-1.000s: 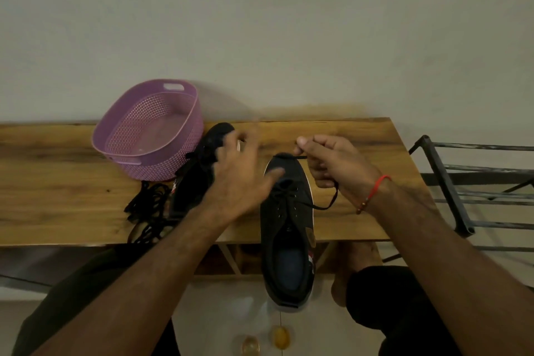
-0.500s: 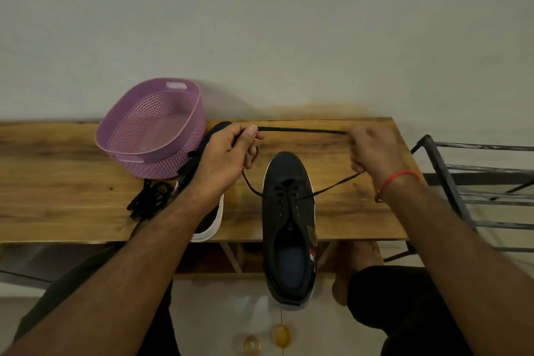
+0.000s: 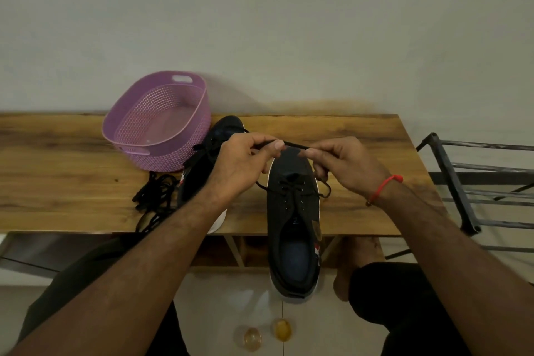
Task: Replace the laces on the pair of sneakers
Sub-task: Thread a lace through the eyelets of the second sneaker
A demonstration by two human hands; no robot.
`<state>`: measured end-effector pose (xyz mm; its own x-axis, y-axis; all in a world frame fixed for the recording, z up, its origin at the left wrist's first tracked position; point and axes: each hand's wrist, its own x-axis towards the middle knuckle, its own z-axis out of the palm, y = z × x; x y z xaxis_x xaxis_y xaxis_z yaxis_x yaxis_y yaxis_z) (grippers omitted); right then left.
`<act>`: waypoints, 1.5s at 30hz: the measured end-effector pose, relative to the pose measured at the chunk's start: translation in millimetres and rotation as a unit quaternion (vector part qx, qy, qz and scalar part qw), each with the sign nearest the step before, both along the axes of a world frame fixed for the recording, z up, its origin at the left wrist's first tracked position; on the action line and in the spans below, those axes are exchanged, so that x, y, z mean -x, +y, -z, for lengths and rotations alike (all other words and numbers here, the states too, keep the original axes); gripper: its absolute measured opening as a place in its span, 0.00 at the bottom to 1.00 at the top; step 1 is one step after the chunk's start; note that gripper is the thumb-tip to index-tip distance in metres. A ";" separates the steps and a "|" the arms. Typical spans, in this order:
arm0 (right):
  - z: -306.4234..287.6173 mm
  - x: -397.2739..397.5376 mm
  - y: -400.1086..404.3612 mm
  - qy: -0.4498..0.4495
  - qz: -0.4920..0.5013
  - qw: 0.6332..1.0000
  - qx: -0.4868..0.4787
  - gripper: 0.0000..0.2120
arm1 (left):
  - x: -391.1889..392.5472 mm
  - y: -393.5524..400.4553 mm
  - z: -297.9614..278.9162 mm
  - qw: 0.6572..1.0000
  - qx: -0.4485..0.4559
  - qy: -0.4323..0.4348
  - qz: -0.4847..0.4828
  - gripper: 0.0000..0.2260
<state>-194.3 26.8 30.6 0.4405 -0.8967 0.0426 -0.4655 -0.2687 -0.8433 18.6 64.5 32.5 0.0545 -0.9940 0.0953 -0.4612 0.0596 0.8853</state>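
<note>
The left hand (image 3: 241,165) and right hand (image 3: 346,166) each pinch the black lace (image 3: 294,145) between thumb and fingers, holding a short span taut above the toe of the near sneaker (image 3: 293,211). This sneaker lies on the wooden table (image 3: 57,182) — heel overhanging the near edge, lace threaded through the front eyelets. The second sneaker (image 3: 208,159) lies just left, partly behind the left arm. Loose laces (image 3: 156,193) lie beside it, near the purple basket (image 3: 156,124).

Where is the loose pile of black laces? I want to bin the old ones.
The loose pile of black laces lies left of centre on the wooden table, below the purple plastic basket, beside the left black sneaker.
</note>
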 end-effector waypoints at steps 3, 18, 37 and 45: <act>2.2 -3.2 2.1 -0.038 -0.056 0.997 -0.040 0.12 | -0.1 2.3 -0.9 0.999 -0.026 0.020 0.015 0.07; 13.6 -10.1 8.3 0.007 -0.017 1.000 -0.009 0.09 | 15.6 18.1 16.9 0.979 -0.168 -0.100 0.052 0.09; 11.2 -16.6 23.3 0.108 -0.070 0.992 -0.016 0.04 | 11.5 32.5 12.4 0.957 -0.280 -0.038 0.070 0.17; 16.7 -24.4 28.3 0.161 -0.092 0.981 0.048 0.02 | -1.8 32.5 15.0 0.947 -0.299 0.108 0.051 0.18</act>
<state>-169.9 55.1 13.9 0.5998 -0.7989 -0.0448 -0.6392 -0.4446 -0.6275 20.5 97.0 17.5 -0.0902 -0.8682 -0.4879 -0.2848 -0.4470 0.8480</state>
